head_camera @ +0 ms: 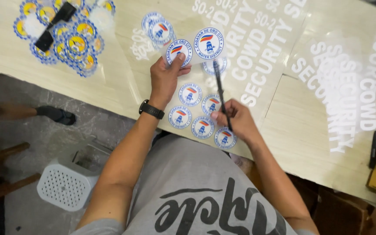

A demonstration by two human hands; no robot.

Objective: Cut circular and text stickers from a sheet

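Holding: the left hand (165,80) is pinching a clear sheet (196,48) carrying round seals, thumb on one seal, fingers underneath, lifting it just above the bench (301,130).
Tool hand: the right hand (236,119) is closing around a thin black tool (219,89), pen-style, its tip reaching up to the sheet's near edge.
Sheet: it is hovering at the middle of the scene, far of both hands, tilting slightly.
Loose seals: cut round seals (196,113) are lying in a cluster between the two hands, near the bench's front edge.
Far left: a pile of blue-and-yellow stickers (72,43) is sitting with a black tool (55,24) across it.
Right: white lettered transfer sheets (340,87) are spreading over the bench.
Floor: a white perforated stool (64,185) is standing at near left.
Doing it well: in my judgement, keeping the sheet taut and the tip low at the seal's rim is helping, with the left fingers staying clear of the tip.
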